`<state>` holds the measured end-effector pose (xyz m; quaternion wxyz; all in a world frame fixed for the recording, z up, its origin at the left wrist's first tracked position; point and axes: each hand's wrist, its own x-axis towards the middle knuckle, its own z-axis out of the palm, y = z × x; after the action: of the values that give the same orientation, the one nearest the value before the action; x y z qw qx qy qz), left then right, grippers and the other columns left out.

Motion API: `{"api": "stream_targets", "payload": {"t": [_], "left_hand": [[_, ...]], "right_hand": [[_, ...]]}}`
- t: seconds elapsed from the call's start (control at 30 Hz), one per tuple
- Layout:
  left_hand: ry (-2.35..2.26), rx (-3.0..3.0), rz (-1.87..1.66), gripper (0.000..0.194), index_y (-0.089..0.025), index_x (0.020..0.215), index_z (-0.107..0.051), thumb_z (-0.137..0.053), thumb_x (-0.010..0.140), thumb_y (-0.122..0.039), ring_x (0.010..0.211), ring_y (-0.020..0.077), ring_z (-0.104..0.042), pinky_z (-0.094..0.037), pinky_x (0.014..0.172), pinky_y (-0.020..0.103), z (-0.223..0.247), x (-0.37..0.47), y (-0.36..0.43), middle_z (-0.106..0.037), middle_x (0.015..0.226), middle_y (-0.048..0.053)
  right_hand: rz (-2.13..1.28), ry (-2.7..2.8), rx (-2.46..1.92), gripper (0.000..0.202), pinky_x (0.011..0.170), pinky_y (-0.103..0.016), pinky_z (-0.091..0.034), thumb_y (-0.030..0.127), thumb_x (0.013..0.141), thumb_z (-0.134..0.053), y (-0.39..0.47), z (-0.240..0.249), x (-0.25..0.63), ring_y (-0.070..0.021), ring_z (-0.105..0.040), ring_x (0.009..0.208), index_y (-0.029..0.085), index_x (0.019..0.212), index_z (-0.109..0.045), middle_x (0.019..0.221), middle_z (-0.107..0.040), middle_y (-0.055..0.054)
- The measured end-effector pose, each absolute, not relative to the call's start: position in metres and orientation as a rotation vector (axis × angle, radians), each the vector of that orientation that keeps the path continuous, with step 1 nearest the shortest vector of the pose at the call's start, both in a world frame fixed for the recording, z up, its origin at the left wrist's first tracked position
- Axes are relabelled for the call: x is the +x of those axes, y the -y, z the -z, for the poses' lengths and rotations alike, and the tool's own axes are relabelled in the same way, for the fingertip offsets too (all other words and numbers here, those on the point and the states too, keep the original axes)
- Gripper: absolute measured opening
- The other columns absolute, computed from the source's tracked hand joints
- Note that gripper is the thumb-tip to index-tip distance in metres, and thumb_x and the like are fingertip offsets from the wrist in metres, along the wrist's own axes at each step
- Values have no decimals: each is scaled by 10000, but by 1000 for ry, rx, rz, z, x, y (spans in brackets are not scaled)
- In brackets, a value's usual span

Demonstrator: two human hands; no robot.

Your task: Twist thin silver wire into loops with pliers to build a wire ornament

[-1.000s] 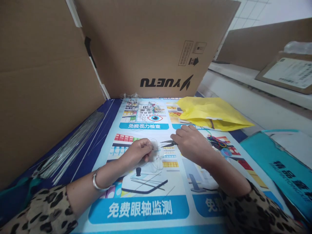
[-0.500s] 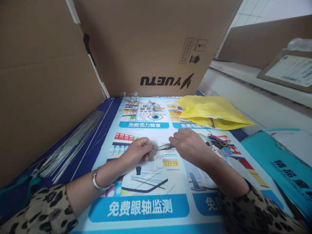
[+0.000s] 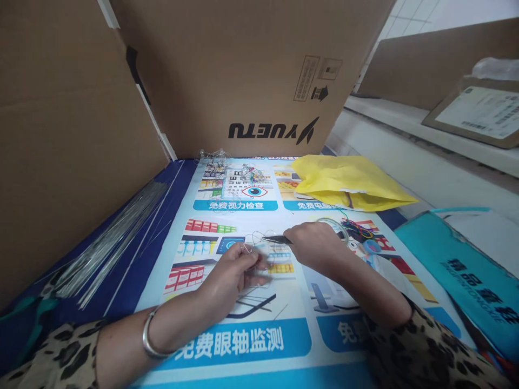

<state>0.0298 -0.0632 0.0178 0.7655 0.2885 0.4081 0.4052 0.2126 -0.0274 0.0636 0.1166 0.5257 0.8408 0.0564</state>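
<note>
Head view: a printed sheet (image 3: 298, 294) overlies blue tabletop (image 3: 138, 269) beside cardboard panels (image 3: 243, 65).

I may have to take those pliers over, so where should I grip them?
Probably the nose of the pliers, close to the right hand, coming from above: that hand covers the handles, leaving only this narrow, dark part jutting out leftward. Stay back from the tip, where thin wire shows; contact there is unclear.

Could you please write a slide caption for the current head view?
Left hand holds thin wire; right hand grips dark pliers.
</note>
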Motion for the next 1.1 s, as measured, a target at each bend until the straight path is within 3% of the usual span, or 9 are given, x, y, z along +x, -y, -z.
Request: {"api": "stream_targets", "payload": {"t": [0.23,0.53,0.9,1.1], "left_hand": [[-833,603,-840,140,-139,848,-449,-538,761,-75,982,262,-583,-520,776,400,-20,31,61,-574,1018,121],[-693,583,-796,455,-209,1065,-395,-529,691,12,1002,286,-585,-499,794,447,-18,23,53,-572,1083,104],[-624,552,-840,191,-167,883,-503,-585,722,-105,996,216,-568,-458,847,380,-14,21,48,-616,873,54],[-644,545,-893,185,-165,849,-521,-598,704,-80,913,177,-583,-473,782,312,-12,21,48,-598,857,30]], "right_hand": [[-205,-2509,1553,216,547,-250,-303,137,741,-415,25,-57,213,-184,-593,714,210,780,-614,786,-668,-43],[-90,-2523,1583,192,539,-243,-265,219,806,-407,25,-55,209,-160,-588,729,216,813,-598,823,-667,-25],[17,-2583,1506,232,534,-245,-254,267,822,-390,25,-53,207,-148,-569,677,209,789,-612,783,-661,-27],[48,-2575,1494,280,542,-244,-262,321,848,-372,26,-54,207,-152,-570,678,203,796,-620,791,-664,-40]]}}
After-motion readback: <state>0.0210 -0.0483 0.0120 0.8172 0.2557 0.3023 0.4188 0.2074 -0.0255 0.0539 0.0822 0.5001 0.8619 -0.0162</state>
